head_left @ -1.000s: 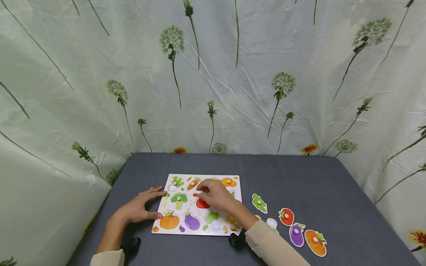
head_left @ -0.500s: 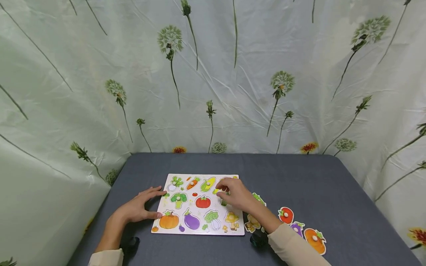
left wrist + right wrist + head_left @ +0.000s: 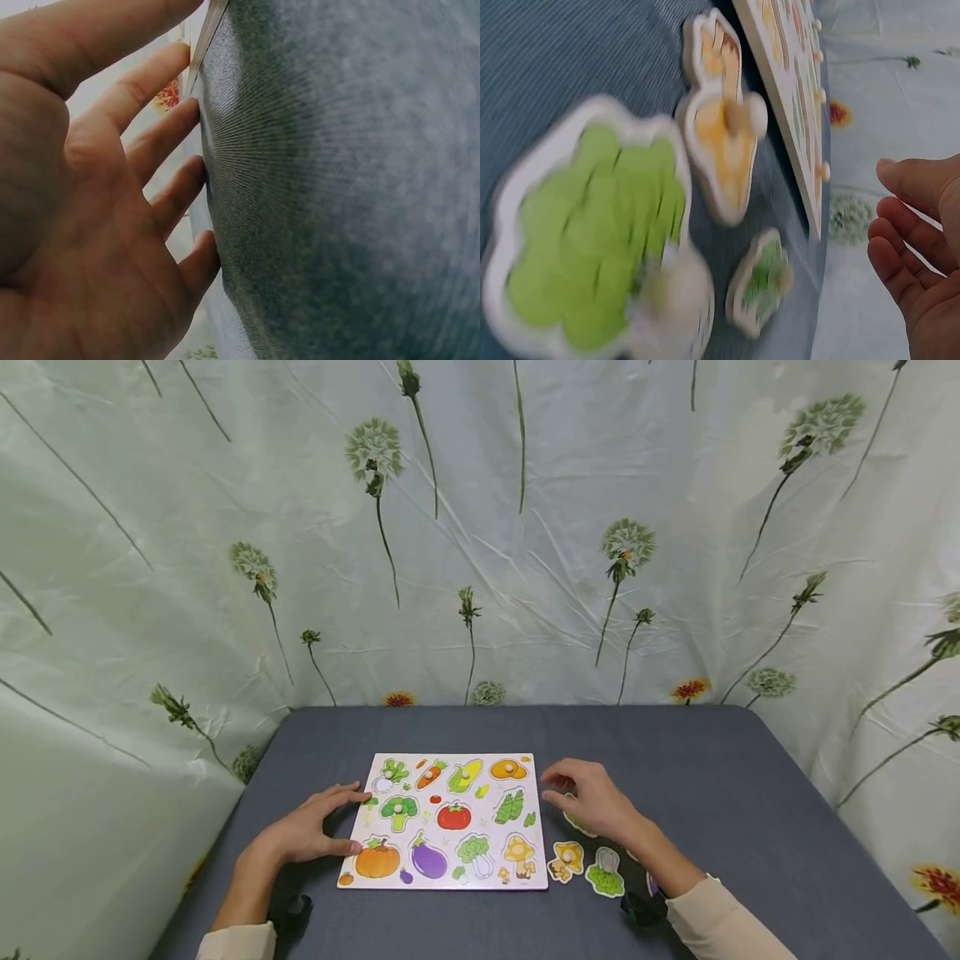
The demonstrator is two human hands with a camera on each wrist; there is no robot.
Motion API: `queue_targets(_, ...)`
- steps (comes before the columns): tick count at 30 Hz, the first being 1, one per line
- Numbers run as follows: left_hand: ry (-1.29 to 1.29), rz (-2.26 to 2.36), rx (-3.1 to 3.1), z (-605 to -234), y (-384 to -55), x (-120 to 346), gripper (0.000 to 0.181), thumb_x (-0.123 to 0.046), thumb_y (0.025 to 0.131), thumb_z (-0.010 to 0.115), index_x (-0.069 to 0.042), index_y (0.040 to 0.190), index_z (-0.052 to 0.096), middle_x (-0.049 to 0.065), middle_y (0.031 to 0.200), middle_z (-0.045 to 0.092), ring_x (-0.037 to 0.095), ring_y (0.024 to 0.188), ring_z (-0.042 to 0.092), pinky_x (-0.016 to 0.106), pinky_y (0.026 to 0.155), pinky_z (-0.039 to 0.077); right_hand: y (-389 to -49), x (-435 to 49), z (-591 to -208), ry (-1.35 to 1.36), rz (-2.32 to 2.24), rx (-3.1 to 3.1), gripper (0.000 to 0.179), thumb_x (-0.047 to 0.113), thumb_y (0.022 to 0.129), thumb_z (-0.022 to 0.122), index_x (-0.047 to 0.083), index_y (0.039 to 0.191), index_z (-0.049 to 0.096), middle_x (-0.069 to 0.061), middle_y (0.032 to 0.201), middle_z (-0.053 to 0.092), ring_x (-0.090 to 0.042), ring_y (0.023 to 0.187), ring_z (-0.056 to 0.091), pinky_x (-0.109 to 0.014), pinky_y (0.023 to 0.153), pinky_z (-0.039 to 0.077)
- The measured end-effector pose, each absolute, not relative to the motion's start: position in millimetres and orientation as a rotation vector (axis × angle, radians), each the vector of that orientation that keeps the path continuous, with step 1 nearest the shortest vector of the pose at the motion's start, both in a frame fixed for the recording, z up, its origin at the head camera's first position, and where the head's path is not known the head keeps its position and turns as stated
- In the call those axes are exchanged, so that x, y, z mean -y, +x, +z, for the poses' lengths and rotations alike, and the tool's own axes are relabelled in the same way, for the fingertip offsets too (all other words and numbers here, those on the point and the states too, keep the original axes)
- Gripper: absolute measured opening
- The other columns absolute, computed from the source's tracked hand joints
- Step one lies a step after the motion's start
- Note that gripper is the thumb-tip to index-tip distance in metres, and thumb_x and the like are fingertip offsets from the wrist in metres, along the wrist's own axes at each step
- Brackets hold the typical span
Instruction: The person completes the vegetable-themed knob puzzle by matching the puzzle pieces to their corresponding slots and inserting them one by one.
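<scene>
A white vegetable puzzle board (image 3: 483, 818) lies on the table. My left hand (image 3: 306, 828) spreads its thumb and fingers along the board's left edge, fingertips at the rim. Just off the right edge, my right hand (image 3: 592, 795) hovers with loosely bent fingers, holding nothing. Beneath it, a green puzzle piece (image 3: 576, 823) is partly covered by the hand; its knob shows in the right wrist view. Nearer me lie a yellow mushroom piece (image 3: 567, 858) and a leafy cabbage piece (image 3: 604, 875), whose green leaves (image 3: 592, 232) fill much of the right wrist view.
Along the board's top row, carrot (image 3: 431, 775), corn (image 3: 465, 776) and orange-brown (image 3: 508, 769) pieces sit with knobs up; a broccoli piece (image 3: 399, 810) sits lower left. An eggplant piece (image 3: 652, 885) is mostly hidden by the right forearm. A dandelion-print curtain (image 3: 555, 610) hangs behind the table.
My right hand has moved rightward from over the board to just beyond its right edge, uncovering the corn, tomato and orange-brown pictures. The left hand has stayed at the board's left edge.
</scene>
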State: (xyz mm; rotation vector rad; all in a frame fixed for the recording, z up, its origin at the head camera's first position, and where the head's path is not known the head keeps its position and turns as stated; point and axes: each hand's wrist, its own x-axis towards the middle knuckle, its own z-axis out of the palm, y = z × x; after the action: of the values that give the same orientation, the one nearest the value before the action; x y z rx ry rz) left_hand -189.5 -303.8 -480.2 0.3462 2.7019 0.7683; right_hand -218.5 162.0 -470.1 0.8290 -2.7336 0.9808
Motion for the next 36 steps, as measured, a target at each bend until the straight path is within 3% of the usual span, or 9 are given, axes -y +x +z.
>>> queue_targets(11,0.367,0.763,-2.708,-481.6,-190.6,304.2,0.081,-0.046,0.075,0.089,-0.022,0.146,0.057,0.020,0.163,0.036,0.056,0.146,0.029,0.078,0.108,0.030,-203.8,-211.3,-468.6,0.723,0.886,2.706,0.021,0.012,0.087,0.083,0.012,0.107,0.076,0.002,0.099,0.073,-0.005,0.082,0.062,-0.031,0.071,0.057)
queue_targets(21,0.360,0.757,-2.711,-479.1,-189.5,302.0,0.081,-0.044,0.075,0.089,-0.020,0.146,0.057,0.021,0.163,0.037,0.054,0.145,0.031,0.078,0.107,0.031,-195.8,-241.7,-475.6,0.652,0.885,2.743,0.019,0.013,0.088,0.082,0.013,0.105,0.077,0.004,0.098,0.073,-0.008,0.082,0.063,-0.030,0.071,0.056)
queue_targets(29,0.380,0.763,-2.715,-480.5,-189.1,301.6,0.082,-0.045,0.076,0.089,-0.017,0.146,0.057,0.022,0.162,0.038,0.056,0.144,0.032,0.078,0.107,0.031,-187.0,-261.9,-482.9,0.627,0.869,2.815,0.018,0.015,0.088,0.082,0.013,0.106,0.077,0.006,0.098,0.073,-0.002,0.082,0.063,-0.027,0.069,0.055)
queue_targets(36,0.377,0.758,-2.718,-481.9,-189.6,302.4,0.081,-0.045,0.075,0.089,-0.018,0.145,0.058,0.022,0.162,0.038,0.054,0.144,0.033,0.077,0.107,0.032,-182.4,-273.2,-491.7,0.577,0.897,2.870,0.015,0.020,0.090,0.081,0.017,0.105,0.076,0.008,0.098,0.069,0.000,0.078,0.056,-0.024,0.067,0.050)
